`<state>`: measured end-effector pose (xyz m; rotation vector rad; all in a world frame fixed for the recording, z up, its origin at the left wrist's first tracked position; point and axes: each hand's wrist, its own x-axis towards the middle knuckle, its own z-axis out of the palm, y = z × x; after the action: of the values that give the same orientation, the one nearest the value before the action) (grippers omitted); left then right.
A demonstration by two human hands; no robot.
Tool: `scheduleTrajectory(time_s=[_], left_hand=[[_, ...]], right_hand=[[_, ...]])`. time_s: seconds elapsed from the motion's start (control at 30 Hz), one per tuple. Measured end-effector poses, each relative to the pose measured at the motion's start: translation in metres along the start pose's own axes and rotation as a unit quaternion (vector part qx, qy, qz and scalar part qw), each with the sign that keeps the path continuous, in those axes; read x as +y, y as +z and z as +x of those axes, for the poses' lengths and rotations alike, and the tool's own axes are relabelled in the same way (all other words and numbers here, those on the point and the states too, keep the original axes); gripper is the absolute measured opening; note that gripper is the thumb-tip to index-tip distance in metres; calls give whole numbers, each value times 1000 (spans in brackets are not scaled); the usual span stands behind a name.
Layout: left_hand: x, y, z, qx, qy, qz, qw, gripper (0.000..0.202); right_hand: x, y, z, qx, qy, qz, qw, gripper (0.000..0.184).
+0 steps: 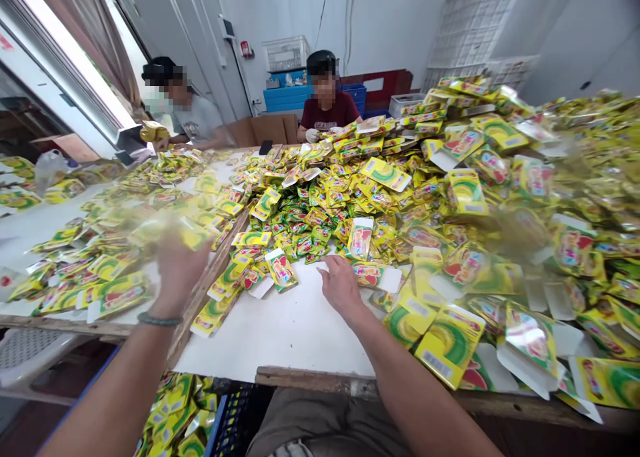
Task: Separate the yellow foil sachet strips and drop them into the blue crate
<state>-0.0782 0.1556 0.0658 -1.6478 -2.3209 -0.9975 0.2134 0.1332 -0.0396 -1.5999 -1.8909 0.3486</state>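
My left hand (pixel 176 260) is raised over the gap between two white tables, smeared by motion, with blurred yellow packets (pixel 165 229) at its fingertips. A green band sits on that wrist. My right hand (pixel 340 285) lies on the bare white tabletop (pixel 280 330), fingers curled down and apart, touching the edge of a packet (pixel 373 275) in the big heap of yellow and green packets (pixel 400 197). It holds nothing that I can see.
Two people sit at the far end, one in a dark red shirt (pixel 327 110), one in grey (pixel 197 117). More packets cover the left table (pixel 30 230). A blue crate (pixel 225 417) with packets stands under the table gap. Blue bins (pixel 287 97) line the back wall.
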Motion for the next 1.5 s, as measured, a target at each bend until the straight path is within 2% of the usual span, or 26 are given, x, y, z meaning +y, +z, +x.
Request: scheduleTrajectory(time_s=[0.07,0.13,0.2,0.27,0.33,0.4,0.57,0.73,0.83,0.97,1.1,1.17,1.3,1.4,1.5], left_hand=[[30,22,-9,-121,26,27,992,43],[56,52,-22,-240,71,49,967,35],[74,82,-30,-283,90,57,953,34],[82,107,-32,-296,91,58,949,37],[82,123,-30,-312,92,52,944,43],[79,132,-29,-327,98,33,939,44],[73,131,-40,-379,117,-70,915,41],[76,120,-56,-484,103,-209,844,31],[80,114,-65,-502,87,-271,817,26],[77,113,-76,-478,50,-332,812,24],[66,115,-83,-440,0,-387,810,30],[63,114,-85,-409,-25,-413,813,37],[67,103,-90,-347,-70,-450,820,44],[74,91,-97,-328,-122,-476,807,49],[78,82,-102,-327,-161,-493,790,48]], right_hand=[[1,2,-1,-19,1,-18,1000,21],[2,4,-2,-35,9,-18,999,22],[4,5,-3,-41,15,-11,999,23],[6,5,-2,-40,19,-4,999,24],[5,4,-2,-40,19,3,999,23],[3,3,-2,-41,16,10,999,22],[-2,1,-1,-37,14,28,999,21],[1,4,-1,-50,28,32,998,26],[2,6,0,-87,21,-4,996,34],[2,3,1,-125,14,-48,991,42],[2,0,1,-141,33,-37,989,18],[3,0,3,-115,49,20,992,9],[8,1,7,-39,81,154,984,3],[11,-1,11,3,93,246,965,12],[11,-5,12,5,96,341,935,21]])
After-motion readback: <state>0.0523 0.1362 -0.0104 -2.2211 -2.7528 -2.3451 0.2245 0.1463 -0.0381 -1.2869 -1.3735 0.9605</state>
